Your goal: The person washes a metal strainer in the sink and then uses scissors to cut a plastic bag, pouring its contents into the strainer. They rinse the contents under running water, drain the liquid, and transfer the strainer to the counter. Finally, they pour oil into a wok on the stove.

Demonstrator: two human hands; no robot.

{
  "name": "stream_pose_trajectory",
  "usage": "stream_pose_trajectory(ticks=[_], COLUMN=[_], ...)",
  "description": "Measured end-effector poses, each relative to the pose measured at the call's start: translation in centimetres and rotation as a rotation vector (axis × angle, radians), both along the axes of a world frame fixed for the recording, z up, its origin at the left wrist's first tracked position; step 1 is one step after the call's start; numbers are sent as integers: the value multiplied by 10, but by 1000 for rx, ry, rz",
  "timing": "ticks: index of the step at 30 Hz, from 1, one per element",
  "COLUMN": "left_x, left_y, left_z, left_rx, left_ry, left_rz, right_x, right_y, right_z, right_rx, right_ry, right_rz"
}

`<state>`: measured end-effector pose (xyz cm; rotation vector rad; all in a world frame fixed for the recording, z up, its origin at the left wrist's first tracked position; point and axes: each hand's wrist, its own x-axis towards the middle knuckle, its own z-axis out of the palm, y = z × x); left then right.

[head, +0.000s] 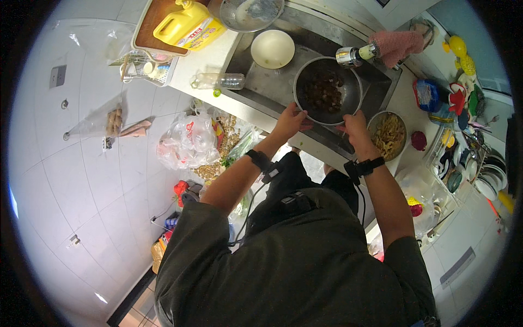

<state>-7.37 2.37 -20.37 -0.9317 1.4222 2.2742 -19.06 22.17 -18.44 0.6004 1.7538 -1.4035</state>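
A dark-lined round metal bowl [351, 96] is in the stainless steel sink [265, 83], under the faucet [348, 56]. Dark brown pieces of food [325, 92] lie at its bottom. My left hand [291, 122] grips the rim at the near left, and my right hand [354, 126] grips it at the near right. Whether the bowl touches the sink floor cannot be told. Farther left in the sink stands a cream-coloured bowl [273, 49]. Close to my right hand, a metal bowl of pale yellowish food strips [388, 137] sits on the counter.
A clear plastic bottle [218, 81] lies across the sink's left edge. Behind it are a yellow jug [190, 26] and a metal strainer [251, 14]. A pink cloth [396, 45] hangs by the faucet. To the right stand a blue bottle [429, 95] and a dish rack [453, 159].
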Motion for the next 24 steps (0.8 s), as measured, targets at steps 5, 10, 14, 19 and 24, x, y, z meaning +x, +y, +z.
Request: stream_pose_trajectory(ticks=[5,10,14,19,24], left_x=[0,1,-10,-9,-27], left_y=[4,13,11,0,7], left_z=[-8,-37,-15,-38,12], left_rx=[69,25,-70,-133,-260], left_ry=[-19,16,45,-44,-141], left_rz=[111,225,226,301,241], right_x=[-2,-6,-48,-147,-197], right_y=[5,10,46,90,99], right_z=[2,2,14,24,29], right_rx=[39,97,227,883,1027], right_ry=[-5,81,344,1086,1505], right_rz=[70,217,466,773,983])
